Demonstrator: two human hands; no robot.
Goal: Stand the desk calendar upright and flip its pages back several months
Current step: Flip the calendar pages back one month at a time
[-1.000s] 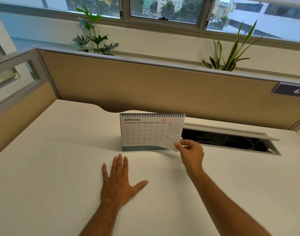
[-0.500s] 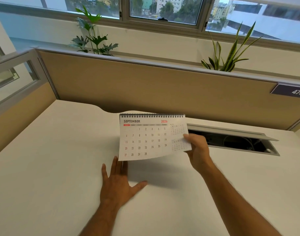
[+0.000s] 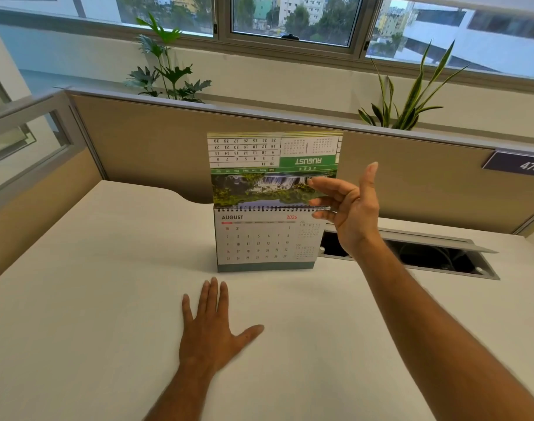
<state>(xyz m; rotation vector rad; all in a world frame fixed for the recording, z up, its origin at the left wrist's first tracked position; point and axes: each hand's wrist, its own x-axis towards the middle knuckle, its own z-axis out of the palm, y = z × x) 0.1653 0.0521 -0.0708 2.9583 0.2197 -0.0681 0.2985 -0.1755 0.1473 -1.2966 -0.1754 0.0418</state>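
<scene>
The spiral-bound desk calendar (image 3: 265,241) stands upright on the white desk (image 3: 92,299), its front now showing AUGUST 2026. One lifted page (image 3: 272,168) stands straight up above the spiral, its back upside down with a waterfall picture and a green AUGUST grid. My right hand (image 3: 347,214) is at that page's right edge, fingertips touching it, thumb raised. My left hand (image 3: 211,332) lies flat on the desk in front of the calendar, fingers spread, holding nothing.
A tan partition (image 3: 168,147) runs behind the desk, with two potted plants (image 3: 165,71) (image 3: 411,95) beyond it. To the right of the calendar an open cable hatch (image 3: 426,256) is sunk in the desk. A grey sign reading 473 (image 3: 529,165) is on the partition.
My right hand lifted the SEPTEMBER page from its lower right corner and swung it up over the spiral. AUGUST now shows on the front. My left hand stayed flat.
</scene>
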